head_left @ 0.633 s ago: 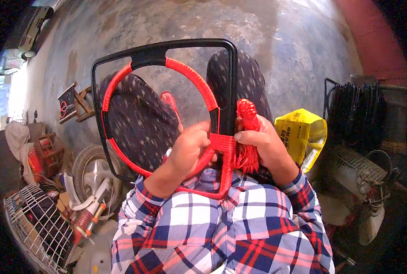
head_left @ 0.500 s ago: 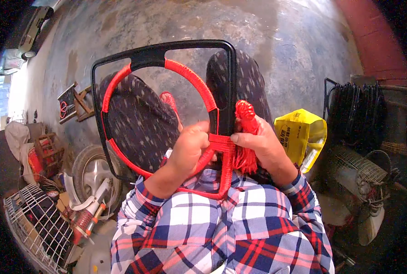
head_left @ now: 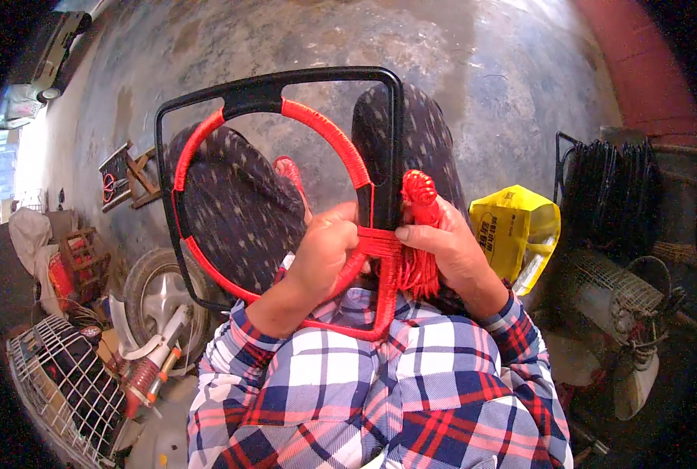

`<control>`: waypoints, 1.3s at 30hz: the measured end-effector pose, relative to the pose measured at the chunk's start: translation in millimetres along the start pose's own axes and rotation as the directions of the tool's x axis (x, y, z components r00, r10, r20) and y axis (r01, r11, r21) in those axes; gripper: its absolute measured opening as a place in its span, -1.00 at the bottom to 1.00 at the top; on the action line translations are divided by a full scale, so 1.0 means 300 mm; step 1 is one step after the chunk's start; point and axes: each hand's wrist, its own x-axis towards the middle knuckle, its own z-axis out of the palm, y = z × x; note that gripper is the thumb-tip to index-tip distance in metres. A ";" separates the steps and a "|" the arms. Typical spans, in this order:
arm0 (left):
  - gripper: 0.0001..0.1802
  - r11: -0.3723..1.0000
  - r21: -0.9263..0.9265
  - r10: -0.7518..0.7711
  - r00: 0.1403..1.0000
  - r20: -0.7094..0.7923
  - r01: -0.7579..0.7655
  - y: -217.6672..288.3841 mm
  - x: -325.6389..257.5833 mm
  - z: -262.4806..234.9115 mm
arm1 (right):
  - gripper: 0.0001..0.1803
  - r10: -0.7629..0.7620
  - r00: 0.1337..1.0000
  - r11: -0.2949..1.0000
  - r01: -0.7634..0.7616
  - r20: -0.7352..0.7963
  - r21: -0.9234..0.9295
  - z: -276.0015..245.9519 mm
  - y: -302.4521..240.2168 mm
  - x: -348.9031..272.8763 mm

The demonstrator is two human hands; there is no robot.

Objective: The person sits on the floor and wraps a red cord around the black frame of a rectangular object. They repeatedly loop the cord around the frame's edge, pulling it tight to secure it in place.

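A black square frame with a round ring inside it leans over my lap. Red cord is wound tightly round much of the ring and along the frame's near right corner, with bare black stretches between. My left hand is closed round the ring's near right part. Several strands of cord run from there across to the frame's right bar. Just outside that bar, my right hand grips a hank of red cord, its thumb pressed on the strands by the bar. The hank's coiled top sticks up above the fingers.
A yellow bag stands right of my knee, with a stack of black frames beyond it. To the left are a wheel, a wire crate and a small wooden stool. Concrete floor stretches ahead.
Very little differs. The cord hank and my right hand have shifted up slightly; both hands keep their grips and the frame stays in place.
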 end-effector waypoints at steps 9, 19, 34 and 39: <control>-0.48 0.995 -0.092 0.029 0.999 -0.027 -0.032 -0.006 -0.005 0.007 | -0.47 -0.008 1.000 0.999 0.008 0.016 0.034 0.005 0.003 0.001; -0.49 0.998 0.049 0.039 0.997 -0.063 -0.035 0.010 -0.002 0.024 | -0.56 0.030 0.999 0.995 -0.027 -0.029 0.095 -0.003 0.014 0.007; -0.60 0.999 0.007 0.051 0.995 -0.080 -0.051 0.007 -0.003 0.026 | -0.60 -0.003 1.000 0.999 0.003 0.003 -0.035 0.013 -0.022 0.006; -0.57 0.999 -0.013 0.050 0.998 -0.039 -0.051 -0.024 0.004 -0.015 | -0.57 0.002 1.000 0.998 -0.001 0.013 -0.067 -0.003 -0.007 0.011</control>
